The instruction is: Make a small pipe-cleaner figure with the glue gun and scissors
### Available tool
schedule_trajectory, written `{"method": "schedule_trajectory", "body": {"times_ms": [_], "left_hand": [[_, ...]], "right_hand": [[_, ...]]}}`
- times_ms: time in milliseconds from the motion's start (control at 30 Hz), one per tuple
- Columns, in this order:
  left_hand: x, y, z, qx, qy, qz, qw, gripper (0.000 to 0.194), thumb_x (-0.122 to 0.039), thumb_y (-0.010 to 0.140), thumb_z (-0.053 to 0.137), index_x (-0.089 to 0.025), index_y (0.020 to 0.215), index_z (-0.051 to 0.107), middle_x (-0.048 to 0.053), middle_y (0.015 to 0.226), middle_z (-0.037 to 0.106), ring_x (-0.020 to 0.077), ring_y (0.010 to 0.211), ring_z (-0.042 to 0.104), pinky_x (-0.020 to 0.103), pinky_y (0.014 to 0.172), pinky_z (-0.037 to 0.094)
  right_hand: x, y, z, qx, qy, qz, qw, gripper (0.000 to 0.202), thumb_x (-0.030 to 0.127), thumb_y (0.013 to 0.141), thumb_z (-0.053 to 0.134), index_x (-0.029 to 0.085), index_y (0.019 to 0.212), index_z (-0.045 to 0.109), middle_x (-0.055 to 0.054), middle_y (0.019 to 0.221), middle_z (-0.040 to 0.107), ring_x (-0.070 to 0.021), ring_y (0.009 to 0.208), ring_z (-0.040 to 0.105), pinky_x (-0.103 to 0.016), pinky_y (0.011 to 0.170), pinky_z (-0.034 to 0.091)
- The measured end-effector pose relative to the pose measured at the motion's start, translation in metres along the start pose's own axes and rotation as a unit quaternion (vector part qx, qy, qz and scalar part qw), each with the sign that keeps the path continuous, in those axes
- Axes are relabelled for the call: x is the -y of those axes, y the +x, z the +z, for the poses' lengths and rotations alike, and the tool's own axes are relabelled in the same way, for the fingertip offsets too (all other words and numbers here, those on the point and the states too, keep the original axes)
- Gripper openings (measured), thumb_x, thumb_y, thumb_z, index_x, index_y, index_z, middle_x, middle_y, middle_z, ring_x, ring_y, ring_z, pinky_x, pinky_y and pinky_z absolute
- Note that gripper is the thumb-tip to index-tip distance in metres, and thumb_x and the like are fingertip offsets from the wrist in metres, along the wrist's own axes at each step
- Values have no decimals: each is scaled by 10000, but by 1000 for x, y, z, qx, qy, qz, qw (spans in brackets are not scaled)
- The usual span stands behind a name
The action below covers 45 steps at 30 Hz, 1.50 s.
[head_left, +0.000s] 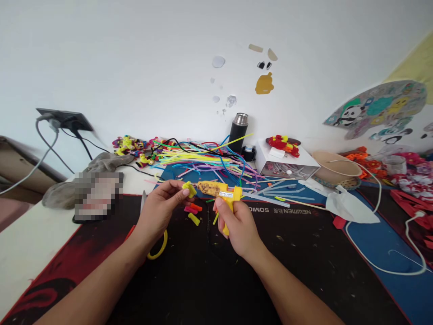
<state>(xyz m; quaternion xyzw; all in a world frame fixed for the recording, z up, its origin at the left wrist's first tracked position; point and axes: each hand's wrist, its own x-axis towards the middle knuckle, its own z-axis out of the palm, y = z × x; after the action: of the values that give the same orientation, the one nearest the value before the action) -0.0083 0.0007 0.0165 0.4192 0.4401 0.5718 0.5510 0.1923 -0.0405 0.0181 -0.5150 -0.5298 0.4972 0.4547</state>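
Observation:
My right hand (237,223) grips a yellow hot glue gun (219,190) by its handle, nozzle pointing left. My left hand (164,203) pinches a small yellow fuzzy piece (189,188) right at the nozzle tip. Both hands hover over a black and red desk mat (189,280). Below the hands lie small pieces on the mat: a pink one (190,210), an orange one (195,207) and a yellow one (194,219). A yellow ring (158,250) lies partly under my left wrist.
A heap of coloured pipe cleaners (199,160) lies behind the hands. A black flask (238,132) and a white box (287,163) stand at the back. Glue sticks (274,192), a white cable (379,266), a grey cloth (104,162) and wall socket cords (64,119) surround the mat.

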Motion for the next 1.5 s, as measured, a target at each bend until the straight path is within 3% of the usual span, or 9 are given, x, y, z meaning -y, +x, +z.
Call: {"method": "schedule_trajectory", "body": {"times_ms": [400,667,1067,1500], "left_hand": [[-3,-1,1,-7,1,1,1000,488,-483,613,1035,-178,849,736,5,743,768,156,625,713,265,630,618],[-3,-2,2,7,13,-2,1000,454,-473,652,1011,-188,855,722,24,722,772,192,647,732,307,653,629],[-2,-1,1,-12,-3,10,1000,449,-454,639,1023,-183,846,731,3,755,755,155,620,697,270,637,607],[-2,-1,2,-12,-9,8,1000,453,-455,620,1027,-195,839,726,1,734,750,166,611,696,292,635,606]], "right_hand": [[0,-2,1,10,-22,0,1000,686,825,954,539,215,641,562,22,471,496,-104,404,423,-242,437,328],[6,-3,0,1,-21,7,1000,687,851,925,560,224,644,553,21,471,502,-114,412,441,-255,456,360],[1,-3,2,5,-24,12,1000,651,786,969,554,221,646,550,25,466,494,-104,396,426,-245,436,329],[0,-3,0,-5,-25,13,1000,665,815,960,542,222,661,564,21,476,501,-112,404,430,-247,433,335]]}}
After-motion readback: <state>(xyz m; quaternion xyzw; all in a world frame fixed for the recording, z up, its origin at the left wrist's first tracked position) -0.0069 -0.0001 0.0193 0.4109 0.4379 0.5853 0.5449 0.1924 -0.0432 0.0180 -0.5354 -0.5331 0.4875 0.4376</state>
